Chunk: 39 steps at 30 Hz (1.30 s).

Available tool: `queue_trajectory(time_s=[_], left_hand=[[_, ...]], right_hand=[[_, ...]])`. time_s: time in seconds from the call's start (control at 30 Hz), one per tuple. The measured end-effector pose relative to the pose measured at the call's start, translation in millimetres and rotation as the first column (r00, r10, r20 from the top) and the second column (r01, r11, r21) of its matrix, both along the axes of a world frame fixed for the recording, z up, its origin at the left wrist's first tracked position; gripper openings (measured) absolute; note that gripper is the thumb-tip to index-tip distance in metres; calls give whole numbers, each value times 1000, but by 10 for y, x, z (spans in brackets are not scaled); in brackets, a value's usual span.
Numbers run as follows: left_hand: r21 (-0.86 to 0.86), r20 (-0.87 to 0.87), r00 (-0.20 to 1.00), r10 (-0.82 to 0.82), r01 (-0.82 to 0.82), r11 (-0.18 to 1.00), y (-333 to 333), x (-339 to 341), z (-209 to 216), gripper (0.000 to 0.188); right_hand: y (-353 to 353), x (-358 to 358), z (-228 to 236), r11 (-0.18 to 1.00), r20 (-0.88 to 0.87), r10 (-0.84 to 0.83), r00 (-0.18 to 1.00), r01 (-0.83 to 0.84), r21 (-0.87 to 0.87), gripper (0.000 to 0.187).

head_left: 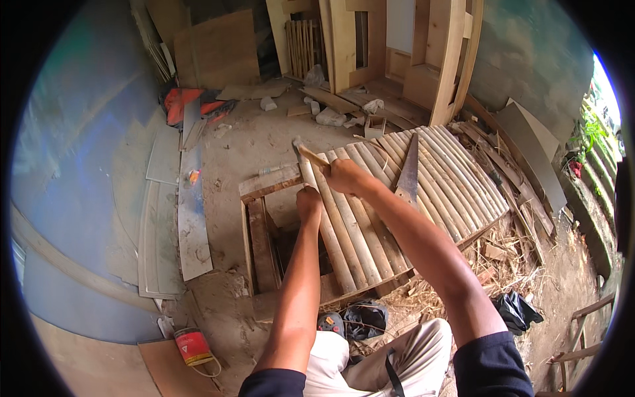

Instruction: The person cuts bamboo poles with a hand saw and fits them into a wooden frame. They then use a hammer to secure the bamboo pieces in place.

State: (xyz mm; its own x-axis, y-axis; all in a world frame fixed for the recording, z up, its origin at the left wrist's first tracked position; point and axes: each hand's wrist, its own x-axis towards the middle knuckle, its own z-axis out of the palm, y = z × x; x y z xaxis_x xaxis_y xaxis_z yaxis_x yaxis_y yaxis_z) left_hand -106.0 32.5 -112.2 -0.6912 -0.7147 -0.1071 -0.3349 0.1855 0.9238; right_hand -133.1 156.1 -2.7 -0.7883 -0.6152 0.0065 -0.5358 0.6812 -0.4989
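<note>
In my right hand (347, 177) is the wooden handle of a hammer (315, 157); its head points to the far left, above the end of the outermost pole. My left hand (309, 202) is closed beside that pole, just below the hammer, and what its fingers hold is hidden. The row of round wooden poles (360, 235) lies side by side across a low wooden frame (271, 185). At the frame's left end the poles stop, and its inside shows. A handsaw (409, 173) rests flat on the poles, right of my right forearm.
Wood shavings (503, 248) and a black plastic bag (516, 311) lie at the right. A red tin (193, 347) stands at lower left. Boards (192, 225) lie along the left wall. Wooden cabinet frames (446, 66) and rubble (331, 117) are at the back.
</note>
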Motion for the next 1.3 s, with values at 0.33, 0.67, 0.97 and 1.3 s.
queue_trajectory(time_s=[0.33, 0.67, 0.97, 1.3], left_hand=[[-337, 208, 968, -139, 204, 919, 198, 471, 134, 49], [-307, 304, 879, -367, 455, 836, 408, 1239, 123, 50], [-193, 306, 847, -435, 503, 843, 387, 1318, 212, 54], [598, -279, 752, -597, 623, 505, 16, 1483, 315, 27]], right_hand=[[-208, 208, 351, 677, -70, -235, 969, 111, -727, 44], [-296, 285, 377, 477, -363, -291, 885, -195, -857, 34], [-460, 759, 783, 810, -102, -137, 985, 52, -584, 53], [1352, 2730, 361, 796, 679, -126, 723, 482, -366, 43]])
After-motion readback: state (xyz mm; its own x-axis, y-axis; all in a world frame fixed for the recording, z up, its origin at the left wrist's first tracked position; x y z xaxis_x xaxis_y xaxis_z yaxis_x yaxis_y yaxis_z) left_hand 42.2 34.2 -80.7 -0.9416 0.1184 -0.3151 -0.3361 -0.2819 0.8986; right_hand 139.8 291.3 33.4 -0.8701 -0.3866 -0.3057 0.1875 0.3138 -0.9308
